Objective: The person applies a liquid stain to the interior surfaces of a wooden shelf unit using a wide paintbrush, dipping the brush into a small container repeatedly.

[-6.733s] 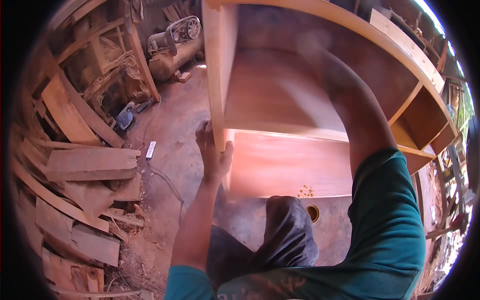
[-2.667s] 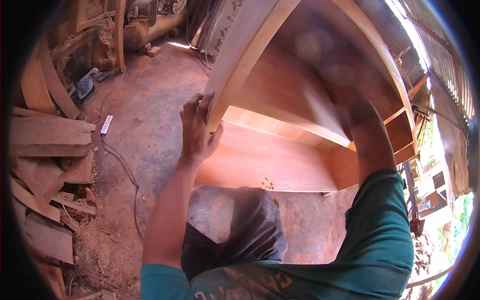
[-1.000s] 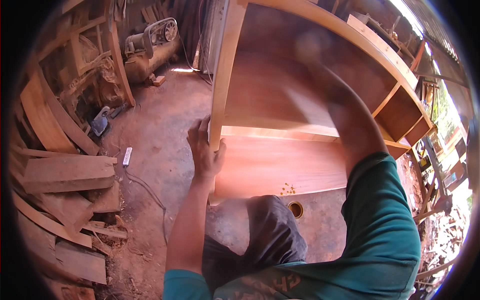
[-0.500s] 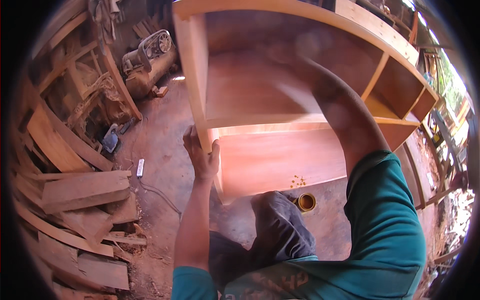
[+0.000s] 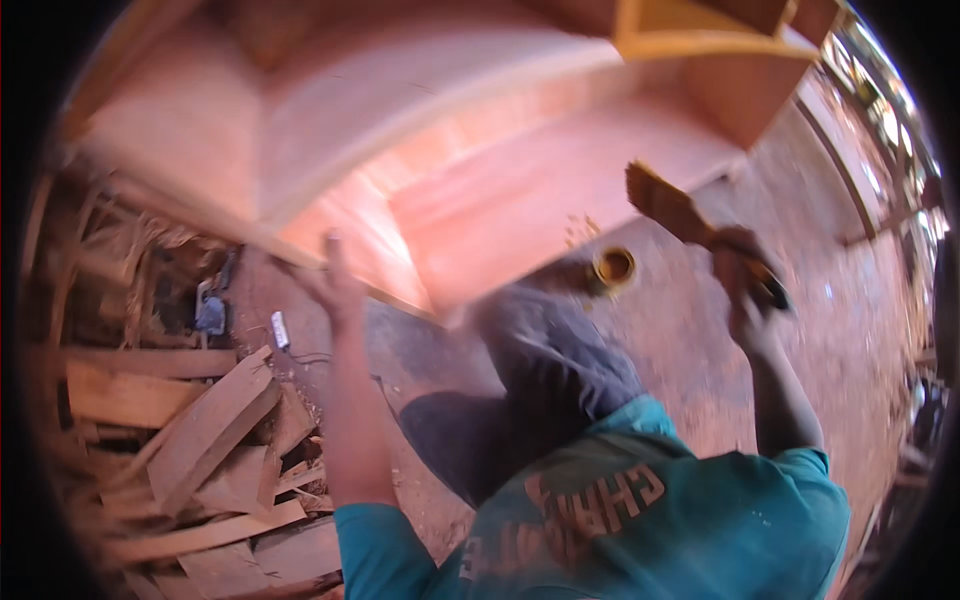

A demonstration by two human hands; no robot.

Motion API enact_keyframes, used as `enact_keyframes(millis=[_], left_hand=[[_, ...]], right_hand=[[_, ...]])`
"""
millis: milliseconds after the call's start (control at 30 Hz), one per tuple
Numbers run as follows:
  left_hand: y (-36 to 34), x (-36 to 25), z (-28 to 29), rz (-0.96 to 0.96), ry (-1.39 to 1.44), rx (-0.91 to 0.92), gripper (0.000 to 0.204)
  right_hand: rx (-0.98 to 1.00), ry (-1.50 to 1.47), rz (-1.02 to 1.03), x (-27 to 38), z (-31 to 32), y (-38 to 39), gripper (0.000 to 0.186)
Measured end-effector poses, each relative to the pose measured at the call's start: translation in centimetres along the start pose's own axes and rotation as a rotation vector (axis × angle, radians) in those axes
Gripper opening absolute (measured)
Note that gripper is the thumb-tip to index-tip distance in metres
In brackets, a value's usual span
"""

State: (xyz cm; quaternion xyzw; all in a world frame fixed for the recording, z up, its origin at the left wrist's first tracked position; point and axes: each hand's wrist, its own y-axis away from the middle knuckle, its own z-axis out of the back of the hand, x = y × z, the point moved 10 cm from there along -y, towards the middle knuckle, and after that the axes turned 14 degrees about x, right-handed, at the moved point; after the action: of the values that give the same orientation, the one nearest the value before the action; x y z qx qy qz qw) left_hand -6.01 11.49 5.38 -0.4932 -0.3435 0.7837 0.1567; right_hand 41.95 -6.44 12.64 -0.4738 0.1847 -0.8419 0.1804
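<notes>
On the floor (image 5: 840, 330) just in front of the cabinet (image 5: 560, 175) stands the tin (image 5: 599, 280); up and right of it the right hand (image 5: 738, 262) has its fingers closed round the handle of a brush (image 5: 675, 212), bristles tipped toward the cabinet. In view they overlap the front edge of its low panel; contact cannot be told. Left hand (image 5: 340, 285) at the cabinet's near left edge, fingers apart but blurred; whether they grip the wood or only lie against it, cannot tell. Chief worry: the tin, close by the bent knee (image 5: 540, 325). A swing of that leg, or a low pass of the brush, could tip and spill it. Second: drips, if the bristles carry too much; yellow spots (image 5: 582, 228) already sit near the panel's edge. Third: a hard push at the left edge might shift the cabinet, or smear the finish if any there is wet. In the way: knee and tin crowd the approach to the low panel; the shelf (image 5: 430, 90) limits reach from above. Left side: heaped offcuts (image 5: 215, 430), and a white power strip (image 5: 280, 330) whose cord could snag a foot. Blue tool (image 5: 210, 312) beyond, detail lost.
</notes>
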Motion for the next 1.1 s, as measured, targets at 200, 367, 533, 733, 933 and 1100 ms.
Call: enact_keyframes(millis=[200, 367, 533, 733, 933, 1100], left_hand=[[0.5, -1.0, 0.0, 0.005, 0.112, -0.020, 0.047], [0.4, -1.4, 0.4, 0.061, -0.011, -0.021, 0.042], [-0.1, -2.0, 0.1, 0.049, -0.038, 0.020, 0.043], [-0.1, -2.0, 0.7, 0.042, -0.060, 0.026, 0.038], [0.4, -0.7, 0.5, 0.066, 0.019, 0.016, 0.030], [0.6, 1.7, 0.2, 0.232, 0.070, 0.061, 0.031]], right_hand=[[0.055, -0.099, -0.708, -26.1, -4.1, 9.6, 0.023], [0.145, -0.104, -0.675, -32.2, -9.6, 11.4, 0.022], [0.292, 0.130, -0.621, -35.3, -13.3, 12.7, 0.022], [0.261, 0.011, -0.665, -35.0, -12.8, 12.4, 0.023], [0.177, -0.173, -0.827, -35.4, -9.1, 15.7, 0.027], [0.108, -0.218, -0.822, -35.5, -8.6, 16.9, 0.028]])
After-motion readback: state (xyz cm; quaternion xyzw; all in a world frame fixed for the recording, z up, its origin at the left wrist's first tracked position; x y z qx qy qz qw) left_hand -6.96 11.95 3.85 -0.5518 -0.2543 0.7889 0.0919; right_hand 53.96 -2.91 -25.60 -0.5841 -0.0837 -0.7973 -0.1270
